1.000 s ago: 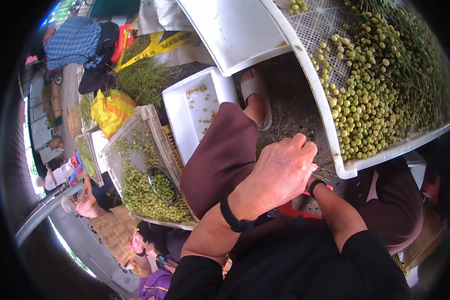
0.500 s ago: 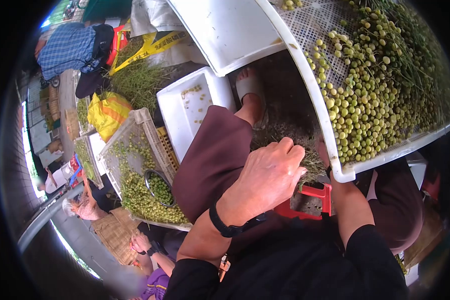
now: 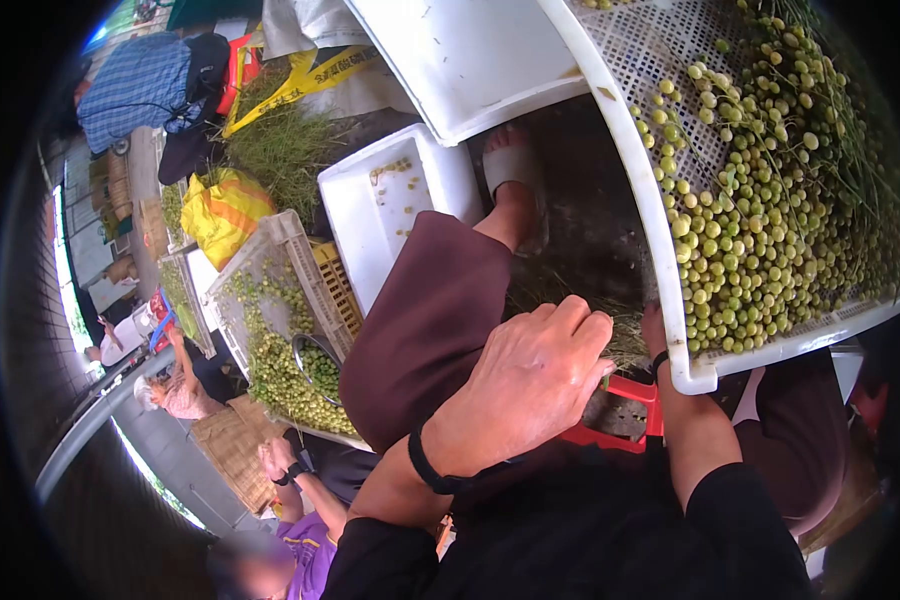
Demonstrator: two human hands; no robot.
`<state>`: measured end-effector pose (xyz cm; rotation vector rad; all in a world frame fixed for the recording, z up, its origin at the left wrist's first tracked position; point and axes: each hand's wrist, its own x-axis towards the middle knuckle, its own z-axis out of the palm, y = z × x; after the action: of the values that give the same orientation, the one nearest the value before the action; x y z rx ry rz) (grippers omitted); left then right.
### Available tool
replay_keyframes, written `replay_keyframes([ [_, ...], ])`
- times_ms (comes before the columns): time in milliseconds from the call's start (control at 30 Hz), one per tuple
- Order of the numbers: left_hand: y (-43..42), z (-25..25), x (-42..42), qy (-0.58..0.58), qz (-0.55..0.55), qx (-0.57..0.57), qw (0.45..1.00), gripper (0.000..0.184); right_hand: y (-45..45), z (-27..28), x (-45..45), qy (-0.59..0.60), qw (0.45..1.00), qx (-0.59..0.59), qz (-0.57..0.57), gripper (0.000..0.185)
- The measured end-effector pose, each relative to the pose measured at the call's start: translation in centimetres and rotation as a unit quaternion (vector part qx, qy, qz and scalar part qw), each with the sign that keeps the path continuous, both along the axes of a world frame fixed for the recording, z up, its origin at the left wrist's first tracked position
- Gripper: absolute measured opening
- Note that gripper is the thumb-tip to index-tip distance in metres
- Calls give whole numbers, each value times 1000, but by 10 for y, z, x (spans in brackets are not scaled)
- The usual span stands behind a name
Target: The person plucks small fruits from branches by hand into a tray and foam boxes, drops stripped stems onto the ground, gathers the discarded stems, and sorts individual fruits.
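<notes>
My left hand (image 3: pixel 542 378), with a black band on the wrist, is over my lap with its fingers curled in. A tiny bit of green shows at its fingertips, too small to name. My right hand (image 3: pixel 653 328) is mostly hidden behind the rim of a white perforated tray (image 3: pixel 682 374), and its fingers do not show. Round yellow-green fruits (image 3: pixel 740 265) and thin green stems (image 3: pixel 865 190) lie in that tray. Below the hands are loose dry stems (image 3: pixel 625 340) and a red plastic stool (image 3: pixel 635 395).
White bins (image 3: pixel 355 235) stand beyond my knee. At left, another tray (image 3: pixel 300 250) holds fruits and a metal bowl (image 3: pixel 318 370). A yellow bag (image 3: pixel 225 215) and a stem heap (image 3: pixel 285 145) lie farther off. A co-worker in purple (image 3: pixel 310 550) and other people sit at left.
The view has shifted a little, so the fruit tray appears lower and farther right. My left hand stays curled, slightly lower. More of the co-worker in purple shows, with hands raised.
</notes>
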<state>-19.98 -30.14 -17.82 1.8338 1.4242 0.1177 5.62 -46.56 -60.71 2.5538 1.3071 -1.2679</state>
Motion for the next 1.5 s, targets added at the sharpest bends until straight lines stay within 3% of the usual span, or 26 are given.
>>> replay_keyframes([
  [300,-7,0,-1,-24,-8,5,1000,34,-26,2,-1,9,998,-67,-9,26],
  [367,-7,0,-3,-18,-7,6,1000,34,-23,-17,2,4,997,-71,3,27],
  [433,-7,-2,-5,-9,-3,10,1000,34,-31,-49,12,-41,993,-17,106,28],
  [500,-6,-2,-7,-4,-3,9,1000,34,-37,-66,13,-37,996,-17,80,28],
  [600,-5,-1,-9,-3,-2,2,1000,34,-27,-35,6,-26,997,-42,63,27],
  [667,-5,0,-9,-6,-1,6,1000,34,-16,14,-2,-28,996,-19,85,27],
  [767,-7,-1,-11,-28,5,14,999,35,-21,-6,6,-37,996,-44,74,25],
  [800,-8,-1,-11,-25,3,14,1000,35,-28,-20,13,-26,994,1,108,23],
  [900,-8,0,-12,-21,-5,13,1000,35,-5,6,0,17,998,-60,5,19],
  [1000,-7,2,-14,-14,-5,11,1000,35,-19,-33,14,0,994,4,105,17],
  [1267,-7,1,-15,-3,-8,3,1000,35,-2,-20,2,-37,988,-20,145,16],
  [1500,-7,1,-16,-9,0,1,1000,37,25,8,29,-50,993,84,64,16],
])
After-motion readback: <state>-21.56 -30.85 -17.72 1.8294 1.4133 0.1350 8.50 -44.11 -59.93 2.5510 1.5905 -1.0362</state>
